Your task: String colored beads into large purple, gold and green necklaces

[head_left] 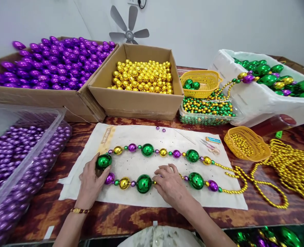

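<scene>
A bead necklace point(147, 150) of large green, mid-sized gold and purple, and small beads is laid in a long loop on a white cloth point(131, 164). At the loop's left end, my left hand point(91, 178) has thumb and fingers closed around a big green bead point(104, 161). My right hand point(174, 187) is bent over the lower strand, just right of a green bead point(144, 183); its fingers hide the beads under them. Gold bead chain point(233, 190) continues from the loop's right end. Scissors point(210, 145) and two loose purple beads point(163, 130) lie on the cloth.
Boxes of purple beads point(51, 65) and gold beads point(141, 77) stand behind the cloth. A purple-bead tub point(18, 154) is at left. Yellow baskets point(247, 156), a mixed-bead tray point(208, 118), a white foam box point(270, 99) and piled gold chain point(293, 168) occupy the right.
</scene>
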The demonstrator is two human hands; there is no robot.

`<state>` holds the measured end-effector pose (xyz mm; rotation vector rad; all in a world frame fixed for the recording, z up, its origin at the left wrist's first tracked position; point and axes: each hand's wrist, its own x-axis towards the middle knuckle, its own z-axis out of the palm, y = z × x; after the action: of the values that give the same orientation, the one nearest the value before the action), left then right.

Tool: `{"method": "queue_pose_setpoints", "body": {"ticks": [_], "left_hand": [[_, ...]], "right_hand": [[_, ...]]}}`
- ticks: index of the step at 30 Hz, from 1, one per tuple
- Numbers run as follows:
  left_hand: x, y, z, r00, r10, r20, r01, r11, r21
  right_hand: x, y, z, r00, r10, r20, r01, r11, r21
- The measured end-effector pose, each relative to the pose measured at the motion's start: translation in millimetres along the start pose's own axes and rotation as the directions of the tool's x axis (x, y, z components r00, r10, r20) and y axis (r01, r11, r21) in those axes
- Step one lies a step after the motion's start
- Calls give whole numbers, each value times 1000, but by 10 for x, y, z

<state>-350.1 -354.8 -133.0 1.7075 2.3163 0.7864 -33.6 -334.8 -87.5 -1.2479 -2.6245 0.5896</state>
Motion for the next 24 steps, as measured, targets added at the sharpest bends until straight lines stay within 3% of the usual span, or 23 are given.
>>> {"method": "queue_pose_setpoints", "body": {"ticks": [7,15,24], "left_hand": [[-21,12,-18,1000,-2,2,2,1000,-19],[-54,66,-55,1000,-8,11,9,999,-51],[-71,1,-42,999,-43,-2,42,978,-205]], "right_hand": [[158,-280,-64,996,-90,-1,90,995,51],[296,-417,-8,992,-128,-3,128,991,41],[565,-598,194,990,-119,71,120,993,-14]]}}
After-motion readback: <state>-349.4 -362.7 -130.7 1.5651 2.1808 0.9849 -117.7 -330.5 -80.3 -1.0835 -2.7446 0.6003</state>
